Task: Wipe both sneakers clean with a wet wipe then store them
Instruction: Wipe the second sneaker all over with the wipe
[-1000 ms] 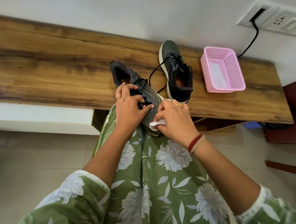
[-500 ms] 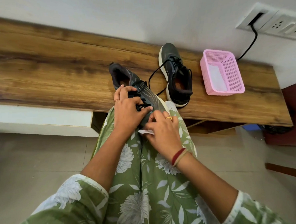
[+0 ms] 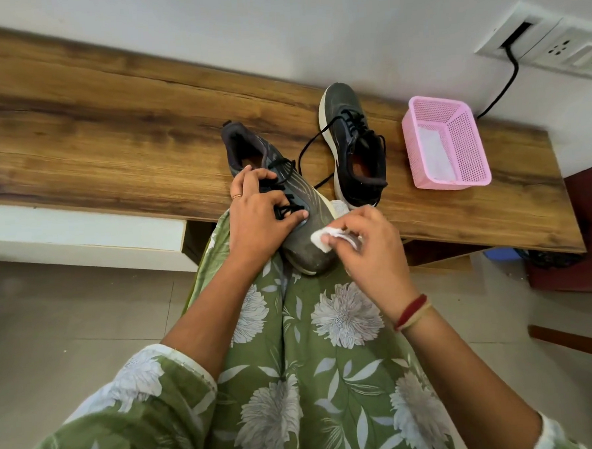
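At frame centre, the left hand (image 3: 258,216) grips a sneaker (image 3: 305,237); the right hand (image 3: 371,251) presses a wet wipe (image 3: 321,238), seemingly touching its toe.

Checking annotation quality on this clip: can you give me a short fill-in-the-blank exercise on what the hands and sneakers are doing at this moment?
1. The left hand grips the near sneaker over its black ____.
2. The right hand pinches a white wet wipe at that sneaker's ____.
3. The other sneaker stands on the wooden shelf beside a basket coloured ____.

Missing words: laces; toe; pink.
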### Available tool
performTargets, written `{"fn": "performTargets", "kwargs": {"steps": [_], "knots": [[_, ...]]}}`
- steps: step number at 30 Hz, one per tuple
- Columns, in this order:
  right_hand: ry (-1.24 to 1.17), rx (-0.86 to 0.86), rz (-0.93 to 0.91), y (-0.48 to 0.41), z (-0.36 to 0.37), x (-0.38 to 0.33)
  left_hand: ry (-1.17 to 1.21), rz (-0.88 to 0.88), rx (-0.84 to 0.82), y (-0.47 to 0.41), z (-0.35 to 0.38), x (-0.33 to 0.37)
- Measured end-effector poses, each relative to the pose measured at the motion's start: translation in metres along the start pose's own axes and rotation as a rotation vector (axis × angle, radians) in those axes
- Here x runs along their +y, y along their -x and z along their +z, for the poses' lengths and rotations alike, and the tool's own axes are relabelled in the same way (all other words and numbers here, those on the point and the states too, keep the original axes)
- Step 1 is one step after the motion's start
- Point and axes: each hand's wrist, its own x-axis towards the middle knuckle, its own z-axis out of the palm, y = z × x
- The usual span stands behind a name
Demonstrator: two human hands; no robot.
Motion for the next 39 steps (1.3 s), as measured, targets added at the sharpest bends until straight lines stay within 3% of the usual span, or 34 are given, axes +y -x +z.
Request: {"fn": "performTargets", "kwargs": {"steps": [3,5,8,15,19,23,25,28,32,36,37,39], "knots": [[0.029,-0.127,-0.054,-0.016,0.015,-0.008,-0.002,-0.004,-0.002,0.000,0.000,0.001],[0.259,-0.221,-0.140,-0.016,0.031,-0.013,0.001,-0.008,0.000,0.001,0.000,0.001],[0.526,-0.256,-0.264,-0.007,0.030,-0.015,-0.007,0.000,0.010,0.001,-0.001,0.000],[0.684,-0.297,-0.335,-0.025,0.013,-0.017,-0.017,0.008,0.012,0.002,0.000,0.002],[0.691,-0.246,-0.332,-0.031,0.027,-0.018,-0.045,0.004,-0.009,0.002,0.000,0.001],[0.617,-0.440,-0.363,-0.029,0.018,-0.013,-0.009,-0.007,0.014,0.002,0.001,0.001],[0.707,-0.341,-0.381,-0.037,0.013,-0.008,0.003,-0.011,0.021,0.002,0.001,0.002],[0.729,-0.171,-0.257,-0.047,0.012,-0.007,-0.008,-0.013,0.013,0.001,0.001,0.002],[0.591,-0.448,-0.364,-0.032,0.023,-0.017,0.047,-0.021,0.037,0.003,0.000,0.001],[0.724,-0.171,-0.221,-0.051,0.004,-0.004,0.029,-0.026,0.024,0.002,0.000,0.002],[0.691,-0.180,-0.202,-0.051,0.004,-0.005,0.033,-0.026,0.024,0.002,0.000,0.003],[0.594,-0.361,-0.291,-0.038,0.012,-0.014,0.052,-0.025,0.032,0.003,-0.001,0.001]]}}
